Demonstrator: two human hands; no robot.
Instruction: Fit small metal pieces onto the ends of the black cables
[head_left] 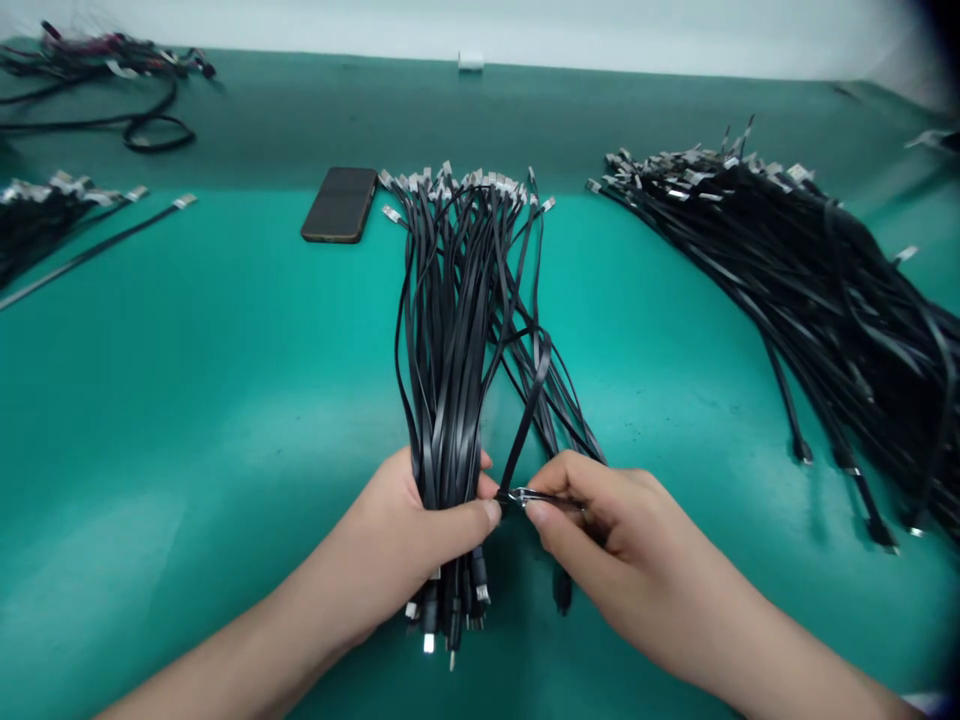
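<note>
My left hand (427,530) is wrapped around a thick bundle of flat black USB cables (450,350). Silver plugs fan out at the bundle's far end, and more plugs hang below the hand. Just right of it, my right hand (607,530) pinches a thin dark piece with a shiny metal tip (521,495) between thumb and forefinger. Whether that piece is a cable plug or a small tool, I cannot tell. The tip meets the end of one flat cable (529,410) by my left fingertips. Several loose cables (559,385) pass behind my right hand.
A large heap of similar black cables (825,270) covers the right side of the green mat (247,400). A phone (341,205) lies left of the bundle's far end. More cables (45,220) sit at the left edge, with tangled wires (105,60) behind.
</note>
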